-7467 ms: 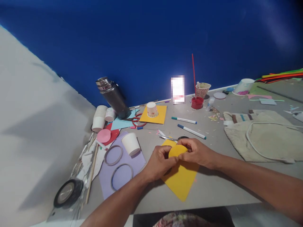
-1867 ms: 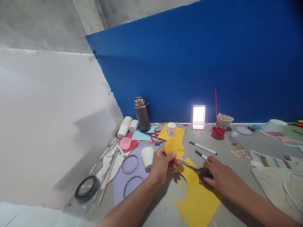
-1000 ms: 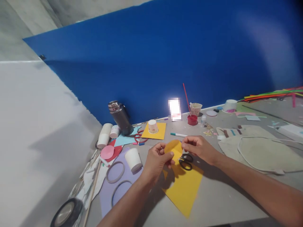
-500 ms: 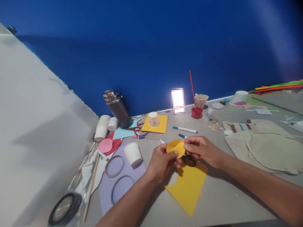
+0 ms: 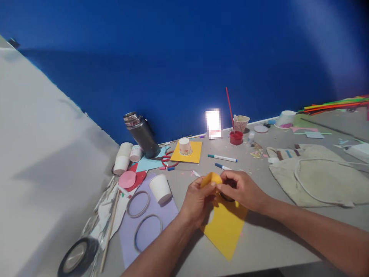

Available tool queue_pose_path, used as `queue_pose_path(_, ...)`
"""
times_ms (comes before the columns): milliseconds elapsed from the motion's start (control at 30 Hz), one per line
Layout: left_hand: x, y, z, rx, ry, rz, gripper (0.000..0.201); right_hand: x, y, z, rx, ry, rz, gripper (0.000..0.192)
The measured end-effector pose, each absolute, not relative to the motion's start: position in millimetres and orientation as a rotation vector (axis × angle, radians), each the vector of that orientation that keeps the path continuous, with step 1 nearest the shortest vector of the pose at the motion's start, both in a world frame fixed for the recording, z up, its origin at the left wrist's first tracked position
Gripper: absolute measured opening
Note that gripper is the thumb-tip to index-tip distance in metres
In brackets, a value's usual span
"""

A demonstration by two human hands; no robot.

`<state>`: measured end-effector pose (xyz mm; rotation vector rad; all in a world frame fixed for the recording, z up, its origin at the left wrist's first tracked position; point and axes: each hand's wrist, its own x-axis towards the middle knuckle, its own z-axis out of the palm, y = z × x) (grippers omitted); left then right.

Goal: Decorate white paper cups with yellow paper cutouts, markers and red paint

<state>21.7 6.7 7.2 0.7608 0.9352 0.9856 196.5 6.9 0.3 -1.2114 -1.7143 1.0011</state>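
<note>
Hands meet over the middle of the grey table (image 5: 271, 238), where a yellow paper disc (image 5: 211, 178) is held between them. The disc is pinched at its lower left edge by the thumb and fingers of the left hand (image 5: 197, 200), and its right edge is gripped by the fingertips of the right hand (image 5: 240, 189), so both hands are closed on the paper. The disc appears bent or curled between the two grips. Just beneath the hands a yellow paper sheet (image 5: 226, 229) lies flat on the table, and the dark handles of black scissors (image 5: 227, 197) are partly seen under the right hand, resting on that sheet. To the left, a lilac sheet (image 5: 144, 234) carries two ring shapes and a white paper cup (image 5: 160, 188) lying on its side. Farther back, two markers (image 5: 222, 158) lie near each other, and a dark steel flask (image 5: 141, 133) is seen tilted against the blue wall. A beige cloth bag (image 5: 319, 179) is spread out at the right.
</note>
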Motion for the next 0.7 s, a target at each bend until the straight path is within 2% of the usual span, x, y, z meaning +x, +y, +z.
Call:
queue_pose_path(167, 14.8, 6.4, 19.9, 1.395, 1.159, 1.017, 0.019, 202.6, 8.3, 3.8, -1.317, -2.036, 0.556, 0.013)
queue_pose_path(233, 13.4, 7.1, 22.8, 1.583, 1.182, 1.008, 0.009, 204.5, 7.7, 5.5, -1.315, -2.099, 0.490, 0.012)
queue_pose_path(333, 13.8, 8.0, 22.5, 1.512, 1.183, 1.033, 0.007, 204.2, 5.8, 7.1, -1.304, -2.052, 0.486, 0.011)
queue_pose_path(500, 17.3, 7.7, 18.3, 0.896, 1.033, 0.975, 0.033, 197.9, 3.5, 8.5, -1.268, -1.867, 0.681, 0.017)
queue_pose_path(700, 19.2, 6.1, 13.0, 0.887, 1.029, 0.940, 0.040, 197.0, 6.3, 3.7, -1.288, -1.842, 0.626, 0.023)
